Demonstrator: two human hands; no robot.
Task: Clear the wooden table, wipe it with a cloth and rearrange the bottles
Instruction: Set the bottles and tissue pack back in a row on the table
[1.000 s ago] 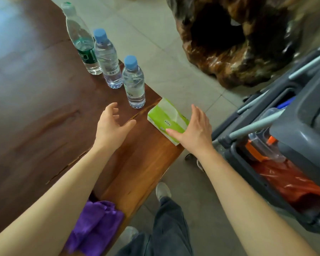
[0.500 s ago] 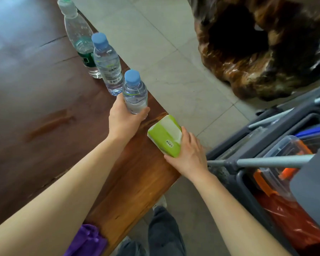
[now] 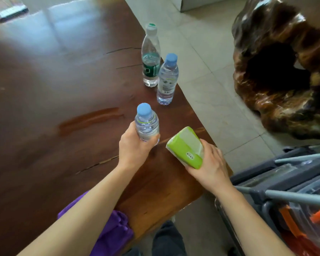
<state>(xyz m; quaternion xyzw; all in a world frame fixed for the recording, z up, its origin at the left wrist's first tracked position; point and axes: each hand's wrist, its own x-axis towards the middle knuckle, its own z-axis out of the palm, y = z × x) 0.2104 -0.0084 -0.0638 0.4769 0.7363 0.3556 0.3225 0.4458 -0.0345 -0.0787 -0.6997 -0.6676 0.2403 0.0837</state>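
My left hand (image 3: 134, 148) grips a small blue-capped water bottle (image 3: 146, 121), held just above the dark wooden table (image 3: 63, 100). My right hand (image 3: 210, 166) holds a green tissue pack (image 3: 186, 146), tilted up off the table near its right edge. Two more bottles stand farther along that edge: a blue-capped one (image 3: 167, 80) and a taller green-labelled one (image 3: 151, 58) behind it. A purple cloth (image 3: 113, 231) lies on the table's near edge, partly hidden under my left forearm.
A grey cleaning cart (image 3: 288, 183) with orange items and a clear container stands on the floor at the lower right. A large carved root stump (image 3: 281, 67) sits on the tiled floor to the right. My legs show below the table edge.
My left hand closed on the nearest bottle and lifted it away from the other two. My right hand took hold of the tissue pack and tipped it up off the table.
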